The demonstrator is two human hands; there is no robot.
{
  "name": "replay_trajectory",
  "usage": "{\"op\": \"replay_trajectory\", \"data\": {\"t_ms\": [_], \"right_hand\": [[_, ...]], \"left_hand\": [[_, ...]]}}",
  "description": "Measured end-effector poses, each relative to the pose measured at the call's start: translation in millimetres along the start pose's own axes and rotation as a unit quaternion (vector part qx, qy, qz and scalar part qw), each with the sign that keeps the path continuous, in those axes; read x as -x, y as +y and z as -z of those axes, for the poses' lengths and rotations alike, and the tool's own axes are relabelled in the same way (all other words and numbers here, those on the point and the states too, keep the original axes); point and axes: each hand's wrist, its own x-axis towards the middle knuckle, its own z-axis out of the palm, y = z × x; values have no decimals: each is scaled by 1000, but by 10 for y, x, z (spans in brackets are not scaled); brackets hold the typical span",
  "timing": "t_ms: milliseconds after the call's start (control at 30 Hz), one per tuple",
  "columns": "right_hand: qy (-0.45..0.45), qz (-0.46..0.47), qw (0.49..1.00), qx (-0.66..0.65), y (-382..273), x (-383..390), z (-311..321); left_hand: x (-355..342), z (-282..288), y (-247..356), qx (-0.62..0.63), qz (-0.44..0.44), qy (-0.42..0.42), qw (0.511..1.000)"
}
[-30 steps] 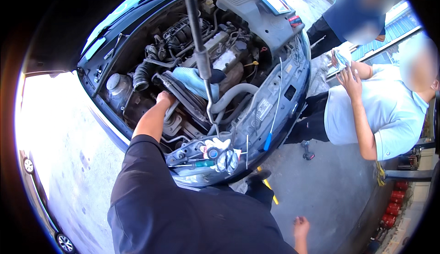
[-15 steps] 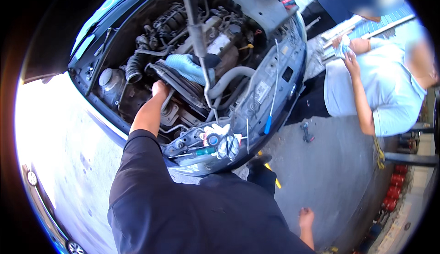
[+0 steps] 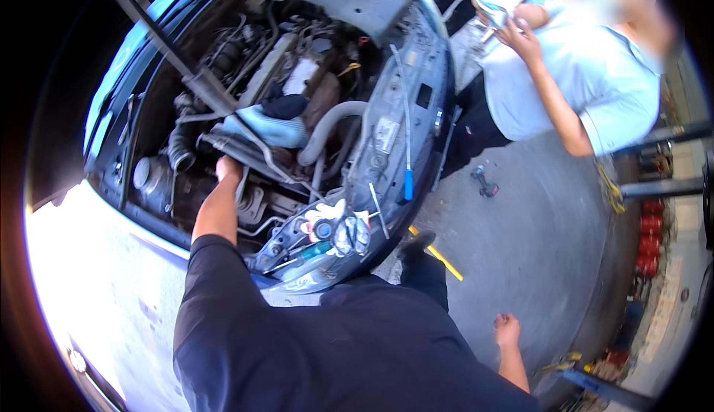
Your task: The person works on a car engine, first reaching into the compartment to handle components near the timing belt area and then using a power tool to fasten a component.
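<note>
The black ribbed plastic engine part point(image 3: 230, 146) lies low in the open engine bay, just below a light blue cloth point(image 3: 269, 127). The left hand point(image 3: 227, 168) reaches onto it; whether its fingers grip it I cannot tell. The right hand point(image 3: 507, 330) hangs loosely open, empty, above the grey concrete floor point(image 3: 535, 226).

The left hand point(image 3: 227, 168) reaches forward on an outstretched, bare forearm, fingers curled and partly hidden; the right hand point(image 3: 507, 329) hangs low, loosely open
</note>
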Motion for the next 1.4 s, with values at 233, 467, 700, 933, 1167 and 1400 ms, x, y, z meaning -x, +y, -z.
{"op": "replay_trajectory", "data": {"t_ms": [233, 467, 700, 933, 1167, 1400], "right_hand": [[11, -38, 999, 34, 241, 53, -25], [13, -43, 999, 23, 349, -52, -56], [-11, -56, 996, -66, 634, -50, -168], [-40, -32, 997, -59, 667, -180, -165], [-8, -84, 993, -78, 734, 111, -166], [-29, -100, 992, -75, 706, 116, -234]], "left_hand": [[-102, -20, -4, -132, -60, -52, 988], [-176, -310, -153, 45, -69, 79, 993], [-306, -307, -306, -228, -103, -21, 968], [-408, -244, -745, -187, -56, -29, 980], [-61, -273, -260, -148, -126, 90, 977], [-139, -71, -139, -164, -26, -10, 986]]}}
